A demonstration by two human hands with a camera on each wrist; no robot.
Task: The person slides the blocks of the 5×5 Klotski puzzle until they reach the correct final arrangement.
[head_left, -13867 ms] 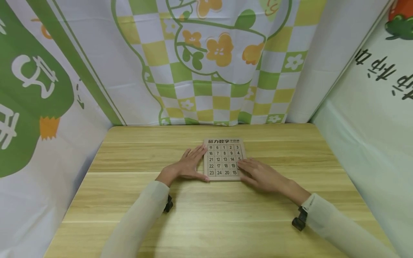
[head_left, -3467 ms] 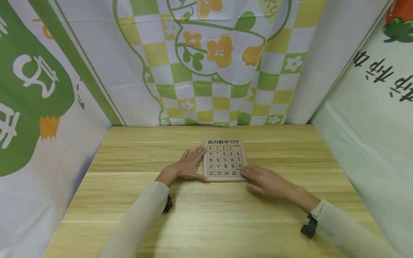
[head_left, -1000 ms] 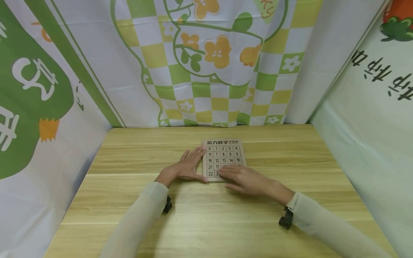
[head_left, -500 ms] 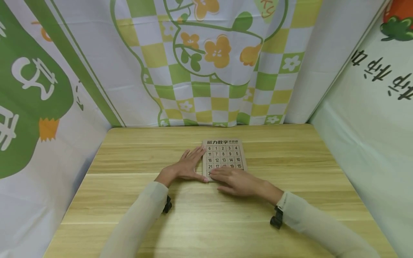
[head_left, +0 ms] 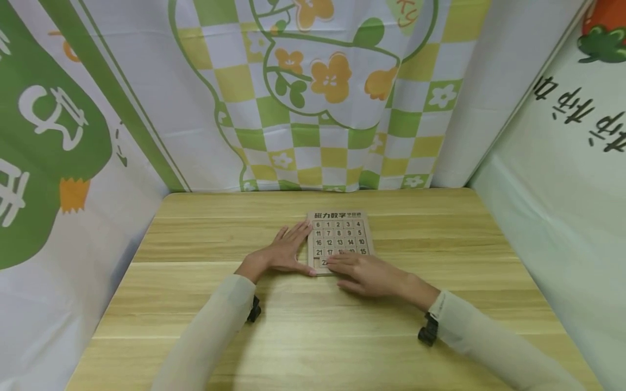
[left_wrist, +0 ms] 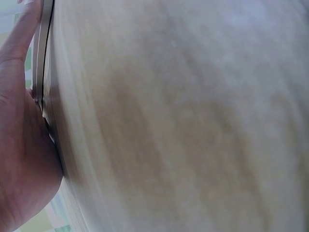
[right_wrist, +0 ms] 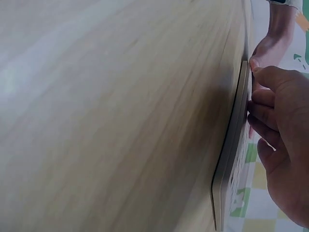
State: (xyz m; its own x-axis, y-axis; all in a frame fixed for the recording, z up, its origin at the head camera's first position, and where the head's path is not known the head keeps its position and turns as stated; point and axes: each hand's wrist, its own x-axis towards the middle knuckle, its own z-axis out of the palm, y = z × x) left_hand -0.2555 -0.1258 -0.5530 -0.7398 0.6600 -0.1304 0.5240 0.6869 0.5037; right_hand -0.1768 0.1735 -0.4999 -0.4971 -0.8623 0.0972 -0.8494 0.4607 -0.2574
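A square wooden number slide puzzle [head_left: 339, 238] lies flat on the table, its tiles printed with black numerals; the top row reads 6, 1, 2, 3, 4. My left hand [head_left: 280, 254] lies along its left side, fingertips at the upper left edge and thumb at the lower left corner. With extended fingertips my right hand [head_left: 374, 275] touches the bottom row, covering most of it. A partly covered tile [head_left: 323, 263] sits beside a gap in the bottom left corner. In the right wrist view, the right fingertips rest on the puzzle board [right_wrist: 231, 154], seen edge-on.
The light wooden table [head_left: 293, 336] extends around the puzzle on every side. A patterned curtain [head_left: 332, 152] hangs behind its far edge, with printed white cloth [head_left: 562, 179] at the right. A dark wrist camera [head_left: 427, 330] sits at the right cuff.
Over the longer span, tiles have shifted round the board's outer ring. In the last half second my right hand has moved slightly right, and a bottom left gap now shows. My left hand stays put.
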